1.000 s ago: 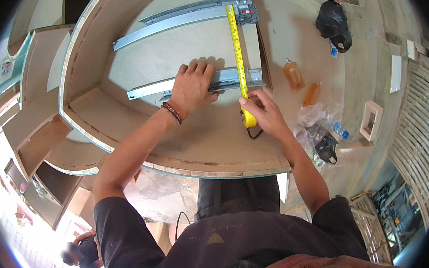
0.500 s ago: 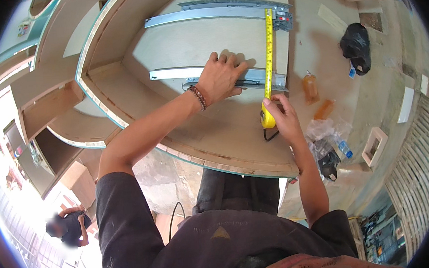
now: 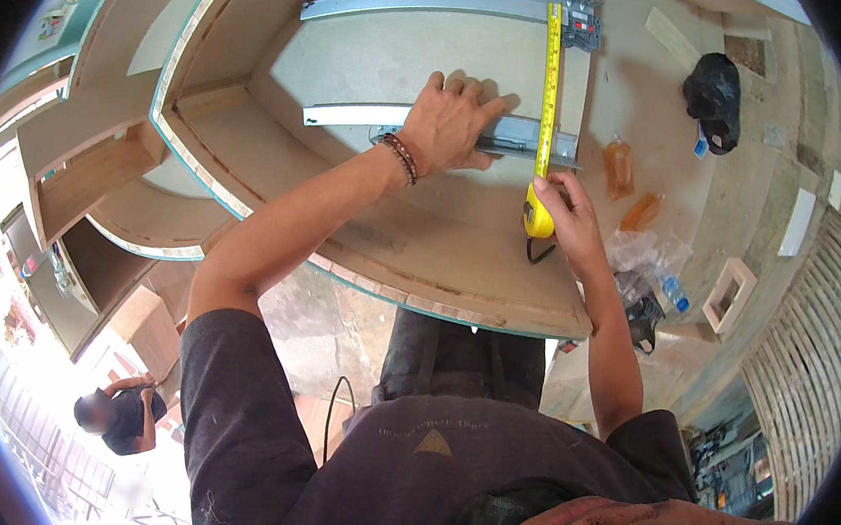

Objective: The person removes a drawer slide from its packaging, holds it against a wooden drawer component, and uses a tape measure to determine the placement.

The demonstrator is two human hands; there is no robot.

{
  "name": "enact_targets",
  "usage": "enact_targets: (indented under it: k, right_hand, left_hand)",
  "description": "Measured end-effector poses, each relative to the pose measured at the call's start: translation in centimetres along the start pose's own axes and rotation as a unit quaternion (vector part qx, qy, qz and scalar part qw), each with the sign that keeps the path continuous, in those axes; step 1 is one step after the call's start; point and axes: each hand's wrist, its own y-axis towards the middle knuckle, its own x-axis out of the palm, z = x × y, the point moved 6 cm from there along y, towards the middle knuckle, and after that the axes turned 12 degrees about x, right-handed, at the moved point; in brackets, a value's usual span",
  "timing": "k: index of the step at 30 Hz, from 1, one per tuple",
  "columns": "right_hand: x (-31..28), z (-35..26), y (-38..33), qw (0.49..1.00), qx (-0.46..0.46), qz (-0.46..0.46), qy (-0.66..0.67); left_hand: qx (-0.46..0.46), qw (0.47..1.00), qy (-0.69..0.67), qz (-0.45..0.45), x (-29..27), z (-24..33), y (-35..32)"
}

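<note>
My left hand (image 3: 450,124), with a beaded bracelet at the wrist, lies across the nearer metal drawer slide (image 3: 352,115), its fingers bent over the rail. A second drawer slide (image 3: 432,6) runs roughly parallel on the far side, with a grey locking part at its right end. My right hand (image 3: 571,215) grips a yellow tape measure (image 3: 538,219) by its case. The tape's blade (image 3: 550,88) is pulled out across the right ends of both slides, reaching the far one. Both slides lie on a pale panel (image 3: 358,67) inside a curved wooden cabinet.
The cabinet's curved rim (image 3: 414,307) stands between my body and the slides. To the right lie a black plastic bag (image 3: 712,101), orange packets (image 3: 619,169), a plastic bottle (image 3: 674,293) and a wooden frame (image 3: 730,295). Another person (image 3: 124,415) is at the lower left, near other cabinet parts.
The cabinet and slides appear shifted slightly up and right in view. My left hand stays on the near slide, and my right hand still holds the tape measure along the slide ends.
</note>
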Motion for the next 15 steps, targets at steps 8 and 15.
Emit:
enact_targets:
  k: [8, 15]
  right_hand:
    - [0.0, -0.2, -0.2, 1.0, 0.005, -0.008, 0.018]
    - [-0.4, 0.4, 0.3, 1.0, 0.006, -0.003, -0.004]
  left_hand:
    - [-0.072, 0.967, 0.045, 0.238, -4.2, -6.9, 2.1]
    - [-0.101, 0.956, 0.143, 0.234, -2.7, -10.9, 3.6]
